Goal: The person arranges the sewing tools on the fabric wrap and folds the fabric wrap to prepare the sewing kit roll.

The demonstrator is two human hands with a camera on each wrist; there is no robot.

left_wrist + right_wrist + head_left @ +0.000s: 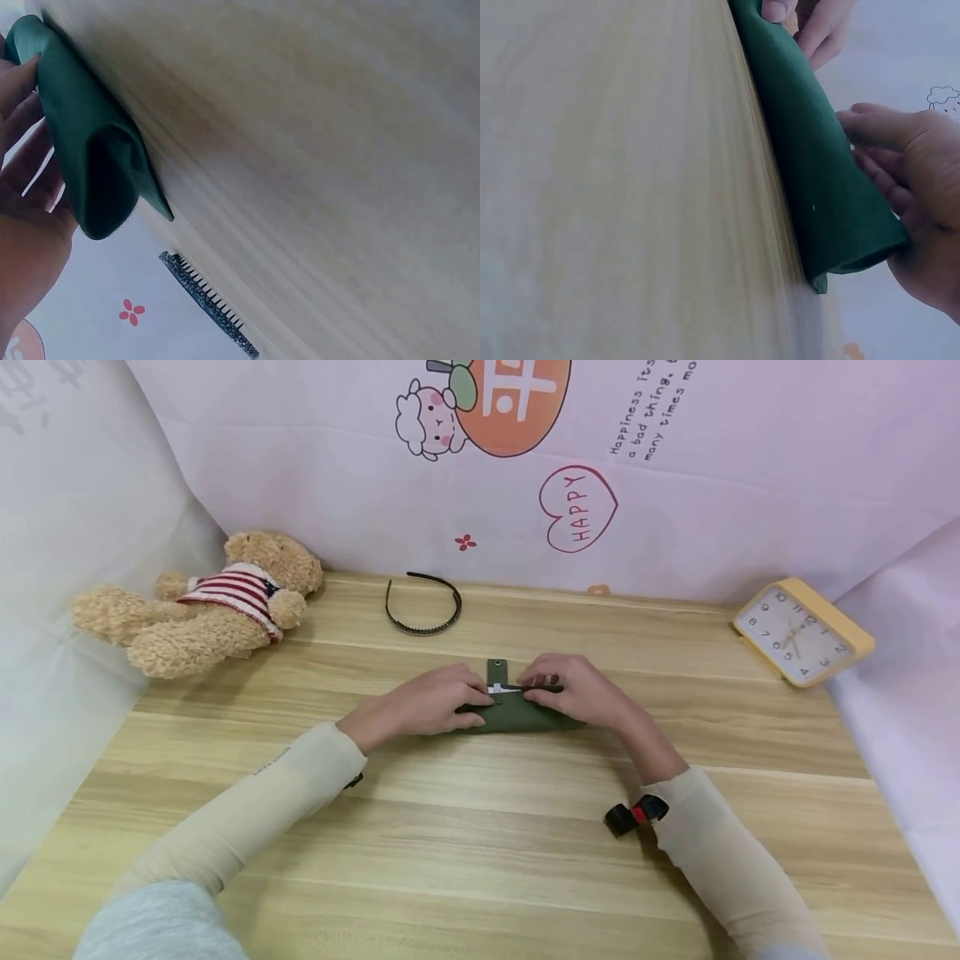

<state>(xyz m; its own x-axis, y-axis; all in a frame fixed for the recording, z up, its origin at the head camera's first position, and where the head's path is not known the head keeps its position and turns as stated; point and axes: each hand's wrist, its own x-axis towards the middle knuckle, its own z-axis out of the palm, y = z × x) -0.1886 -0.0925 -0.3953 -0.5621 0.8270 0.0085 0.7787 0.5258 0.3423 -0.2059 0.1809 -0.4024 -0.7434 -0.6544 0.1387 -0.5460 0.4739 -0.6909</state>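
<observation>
A dark green pouch (528,717) with a snap strap (497,672) sticking up behind it lies on the table between both hands. Something white (504,689) shows in its opening; what it is cannot be made out. At the pouch's left part, the left hand (442,699) grips it, thumb on the front and fingers over the top edge. The right hand (577,691) pinches the upper edge right of the strap. In the left wrist view, the pouch (86,150) has a rounded open end. From the right wrist, its side (810,150) looks smooth and bulging.
Behind the pouch lies a black headband (423,631) with small teeth. A teddy bear (217,610) in a striped shirt lies at the back left. To the right stands a yellow clock (802,631). A printed cloth (337,485) hangs along the wooden table's (465,860) back edge.
</observation>
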